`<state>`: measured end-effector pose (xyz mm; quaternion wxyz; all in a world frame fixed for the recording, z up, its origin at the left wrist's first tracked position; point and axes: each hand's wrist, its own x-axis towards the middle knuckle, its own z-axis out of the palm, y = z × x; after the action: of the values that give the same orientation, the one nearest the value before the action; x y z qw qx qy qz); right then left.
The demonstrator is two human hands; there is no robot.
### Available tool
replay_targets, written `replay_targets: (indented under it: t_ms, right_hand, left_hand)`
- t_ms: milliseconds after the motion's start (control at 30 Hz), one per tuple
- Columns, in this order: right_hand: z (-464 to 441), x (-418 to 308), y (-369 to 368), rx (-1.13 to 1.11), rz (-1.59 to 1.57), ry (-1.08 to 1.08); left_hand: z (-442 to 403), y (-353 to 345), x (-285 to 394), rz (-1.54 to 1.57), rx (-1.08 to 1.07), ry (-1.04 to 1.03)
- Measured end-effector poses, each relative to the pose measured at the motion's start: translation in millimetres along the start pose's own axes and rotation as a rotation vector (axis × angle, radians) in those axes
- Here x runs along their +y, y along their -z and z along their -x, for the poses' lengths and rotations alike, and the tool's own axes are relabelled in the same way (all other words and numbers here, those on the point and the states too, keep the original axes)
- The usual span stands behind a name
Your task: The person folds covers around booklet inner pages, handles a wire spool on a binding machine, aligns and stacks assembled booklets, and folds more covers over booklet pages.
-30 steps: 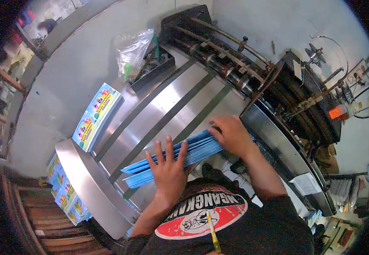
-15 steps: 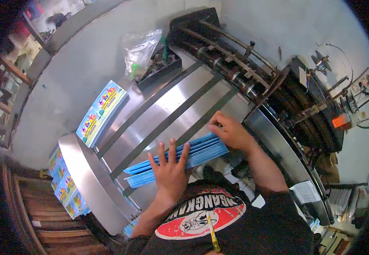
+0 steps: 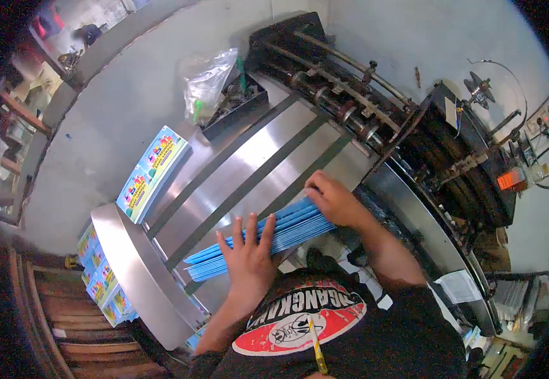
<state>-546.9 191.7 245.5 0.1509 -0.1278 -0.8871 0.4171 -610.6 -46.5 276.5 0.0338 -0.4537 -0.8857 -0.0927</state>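
A stack of thin blue booklets or folded sheets [image 3: 299, 232] lies edge-up along the near side of the metal table, fanned slightly apart at its left end. My left hand [image 3: 249, 258] rests across the stack with its fingers spread and stretched out; its thumb is hidden. At the right end, my right hand [image 3: 334, 197] has curled fingers pinching the top corner of the stack. How many sheets it grips cannot be made out. A pile of printed booklets with colourful covers [image 3: 154, 172] sits at the table's left end, apart from both hands.
Dark strips cross the shiny metal table [image 3: 255, 151]. A black tray [image 3: 239, 110] with a plastic bag [image 3: 208, 82] stands at the back. Machinery with rollers [image 3: 344, 104] fills the back right. More booklets [image 3: 103, 278] hang below the left curved metal edge [image 3: 132, 271].
My right hand has shifted slightly left and down onto the stack's corner, its fingers curling closer. My left hand stays spread on the stack. The view has tilted a little.
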Motion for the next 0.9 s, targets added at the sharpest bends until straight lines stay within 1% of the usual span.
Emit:
replay_targets:
  t_ms: [33,100,167,233,300,333,400,433,500,533,600,633,700,733,800,833,900]
  right_hand:
    - [1,4,3,-0.003,-0.003,0.002]
    - [2,12,14,-0.005,-0.207,-0.266]
    - [9,22,17,-0.01,-0.24,-0.255]
    - [15,20,20,-0.012,-0.275,-0.24]
    - [23,13,23,-0.11,-0.281,-0.169]
    - [26,15,19,-0.108,-0.287,-0.169]
    - [32,20,11,0.016,-0.476,-0.232]
    - [33,23,12,0.019,-0.486,-0.235]
    - [37,31,14,-0.089,-0.453,-0.327]
    - [37,34,14,-0.083,-0.465,-0.33]
    - [35,36,14,-0.171,-0.53,-0.363]
    - [34,36,13,-0.169,-0.545,-0.362]
    - [32,34,12,-0.15,-0.415,-0.389]
    - [30,33,14,-0.147,-0.428,-0.385]
    - [31,34,17,-0.306,-0.653,-0.519]
    - [30,36,16,-0.306,-0.657,-0.518]
    - [25,34,10,-0.349,-0.81,-0.372]
  left_hand:
    - [1,-1,-1,-0.025,-0.023,-0.001]
    - [-1,-1,-1,-0.052,-0.045,-0.006]
    - [-5,0,-1,-0.019,-0.002,0.006]
    - [-8,-2,-1,-0.024,-0.007,0.006]
    - [-10,-1,-1,-0.035,-0.01,0.008]
    - [-11,-1,-1,-0.024,0.004,0.007]
    - [-11,0,1,-0.019,0.012,0.005]
    - [-11,0,2,-0.028,-0.006,0.009]
    - [-11,0,3,-0.046,-0.033,0.004]
    - [-10,-1,3,-0.052,-0.027,-0.008]
    - [-9,0,6,-0.07,-0.033,-0.024]
    - [-10,0,7,-0.069,-0.034,-0.012]
    - [-11,3,8,-0.086,-0.039,-0.005]
    - [-11,3,9,-0.088,-0.054,-0.001]
    - [-10,3,9,-0.091,-0.077,0.003]
    - [-9,1,9,-0.09,-0.073,-0.008]
    - [-7,2,9,-0.096,-0.07,-0.018]
